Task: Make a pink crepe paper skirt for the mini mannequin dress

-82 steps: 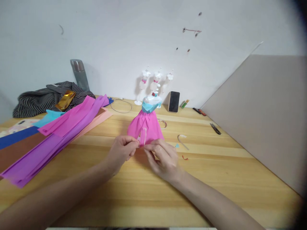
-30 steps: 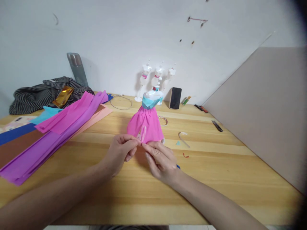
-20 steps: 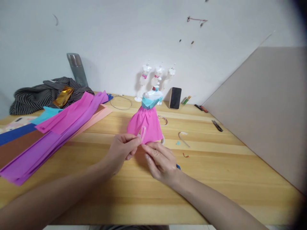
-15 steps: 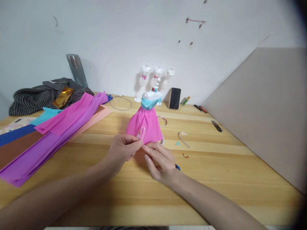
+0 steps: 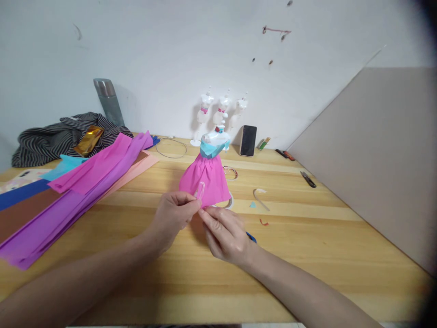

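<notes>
A small white mannequin wears a pink paper dress (image 5: 206, 175) with a light blue bodice, standing mid-table. In front of its hem my left hand (image 5: 172, 217) pinches a small pale pink folded strip (image 5: 200, 190) that sticks up between thumb and forefinger. My right hand (image 5: 225, 234) is closed beside it, fingertips pressed against the strip's lower end; something blue (image 5: 251, 237) peeks from beneath that hand.
Long sheets of magenta, purple, peach, blue and brown crepe paper (image 5: 78, 184) lie at left. Behind them sit a striped cloth (image 5: 58, 138), gold foil and a steel flask (image 5: 107, 100). Three bare mannequins (image 5: 221, 114), a phone (image 5: 247, 140), snips (image 5: 307, 179) and scraps sit at the back; a grey board (image 5: 375, 155) leans at right.
The strip has tilted and shortened between my fingers. My right hand has slid slightly left and down. The view has drifted a little.
</notes>
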Available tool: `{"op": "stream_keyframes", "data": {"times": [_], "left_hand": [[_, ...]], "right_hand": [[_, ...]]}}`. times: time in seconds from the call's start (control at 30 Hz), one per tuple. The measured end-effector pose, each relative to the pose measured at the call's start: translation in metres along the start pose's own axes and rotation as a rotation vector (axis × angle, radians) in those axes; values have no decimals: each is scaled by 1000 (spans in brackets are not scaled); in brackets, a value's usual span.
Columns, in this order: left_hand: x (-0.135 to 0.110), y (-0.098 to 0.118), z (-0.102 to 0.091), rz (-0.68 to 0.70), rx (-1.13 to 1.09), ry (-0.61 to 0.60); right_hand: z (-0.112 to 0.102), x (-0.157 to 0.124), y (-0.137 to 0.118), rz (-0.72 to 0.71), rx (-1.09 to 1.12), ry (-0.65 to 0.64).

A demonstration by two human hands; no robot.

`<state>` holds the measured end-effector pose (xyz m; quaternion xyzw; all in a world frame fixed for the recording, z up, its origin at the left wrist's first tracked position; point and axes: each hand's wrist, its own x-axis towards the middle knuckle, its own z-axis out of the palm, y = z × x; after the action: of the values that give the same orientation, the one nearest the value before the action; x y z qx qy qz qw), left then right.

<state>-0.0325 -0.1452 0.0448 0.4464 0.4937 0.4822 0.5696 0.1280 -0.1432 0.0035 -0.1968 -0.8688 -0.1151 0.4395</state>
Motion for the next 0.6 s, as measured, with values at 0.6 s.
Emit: {"op": "stream_keyframes", "data": {"times": [0.6], "left_hand": [[0, -9, 2, 22, 27, -26]], "right_hand": [[-28, 48, 14, 389, 224, 122]]}}
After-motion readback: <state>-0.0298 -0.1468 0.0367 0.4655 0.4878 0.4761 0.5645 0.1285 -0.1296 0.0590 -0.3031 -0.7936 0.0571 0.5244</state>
